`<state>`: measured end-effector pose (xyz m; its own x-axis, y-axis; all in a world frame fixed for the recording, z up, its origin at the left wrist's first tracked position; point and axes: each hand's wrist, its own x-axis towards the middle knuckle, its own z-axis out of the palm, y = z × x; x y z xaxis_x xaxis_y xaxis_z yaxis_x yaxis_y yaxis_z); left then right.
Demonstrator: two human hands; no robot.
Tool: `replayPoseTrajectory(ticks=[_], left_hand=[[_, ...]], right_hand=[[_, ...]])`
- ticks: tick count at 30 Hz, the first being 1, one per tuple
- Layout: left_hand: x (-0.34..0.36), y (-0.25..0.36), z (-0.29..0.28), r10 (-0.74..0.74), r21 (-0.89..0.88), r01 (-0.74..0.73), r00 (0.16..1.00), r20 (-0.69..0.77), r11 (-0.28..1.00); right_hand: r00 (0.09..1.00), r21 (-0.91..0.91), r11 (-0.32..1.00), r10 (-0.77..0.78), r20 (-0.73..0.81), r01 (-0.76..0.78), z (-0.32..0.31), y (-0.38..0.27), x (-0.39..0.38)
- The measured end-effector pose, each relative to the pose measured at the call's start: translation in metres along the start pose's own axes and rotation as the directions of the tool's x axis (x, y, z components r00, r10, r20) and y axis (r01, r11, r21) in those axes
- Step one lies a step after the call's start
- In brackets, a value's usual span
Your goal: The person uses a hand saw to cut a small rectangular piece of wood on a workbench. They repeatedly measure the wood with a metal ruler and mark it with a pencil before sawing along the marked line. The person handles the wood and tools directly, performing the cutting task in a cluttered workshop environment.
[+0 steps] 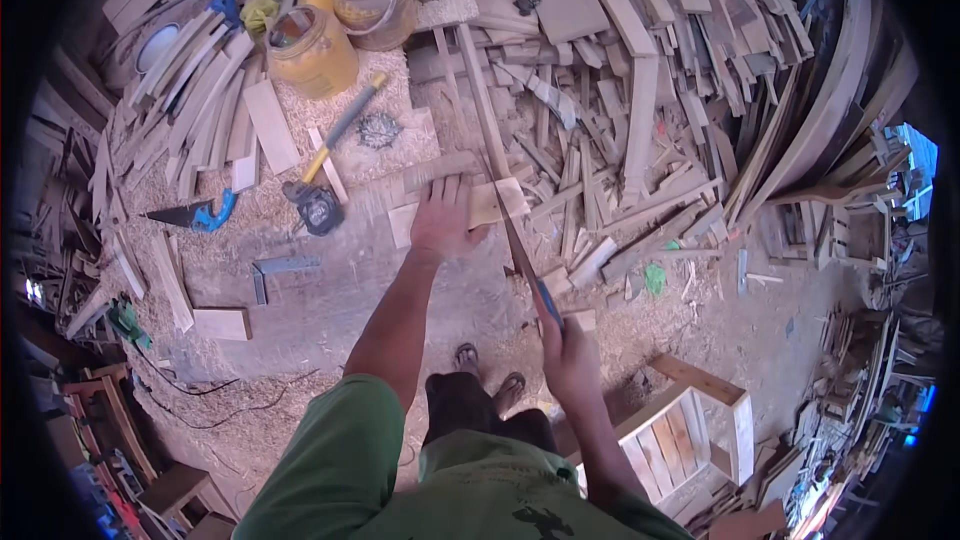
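My left hand (445, 220) presses on a short pale board (495, 200) lying across the work surface (380, 310), its fingers stretched over the top and thumb by the near edge. My right hand (568, 350) is closed round the blue handle of a handsaw (525, 260), whose long blade lies across the board just right of my left hand. A hammer (338, 130) with a yellow-and-grey handle and a dark tape measure (322, 212) lie beyond my left hand. A metal square (262, 280) and a second handsaw (210, 215) lie to the left.
Yellow tubs (310, 65) and a bucket (372, 10) stand at the back among sawdust. Piles of offcuts (590, 180) and long curved planks (820, 110) fill the right. A wooden frame (735, 420) stands at lower right. Loose boards (215, 323) lie at left.
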<state>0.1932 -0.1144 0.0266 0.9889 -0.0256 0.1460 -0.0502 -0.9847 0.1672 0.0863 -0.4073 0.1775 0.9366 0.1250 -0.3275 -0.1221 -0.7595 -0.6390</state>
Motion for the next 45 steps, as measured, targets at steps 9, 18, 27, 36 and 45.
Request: replayPoseTrajectory(ticks=[9, 18, 27, 36, 45], left_hand=[[0.010, 0.016, -0.009, 0.015, -0.062, -0.016, 1.000, -0.020, 0.998], [0.006, 0.007, -0.003, 0.008, -0.050, -0.009, 1.000, -0.029, 0.999], [0.005, 0.013, 0.002, -0.029, -0.056, 0.031, 0.999, 0.033, 0.998], [0.010, 0.010, -0.003, -0.002, -0.105, 0.005, 1.000, 0.028, 0.994], [0.004, -0.001, 0.001, -0.012, -0.052, 0.012, 1.000, -0.007, 0.999]], right_hand=[[0.995, -0.019, 0.998, -0.053, -0.079, 0.051, 0.045, -0.013, 0.095], [0.999, 0.032, 0.998, 0.054, 0.003, -0.054, -0.042, 0.004, -0.067], [0.996, -0.009, 0.997, -0.072, -0.061, 0.072, 0.023, -0.025, 0.078], [0.995, -0.045, 0.994, 0.101, -0.012, -0.101, -0.010, -0.003, -0.030], [1.000, -0.012, 1.000, 0.004, -0.028, -0.005, 0.005, -0.005, 0.000]])
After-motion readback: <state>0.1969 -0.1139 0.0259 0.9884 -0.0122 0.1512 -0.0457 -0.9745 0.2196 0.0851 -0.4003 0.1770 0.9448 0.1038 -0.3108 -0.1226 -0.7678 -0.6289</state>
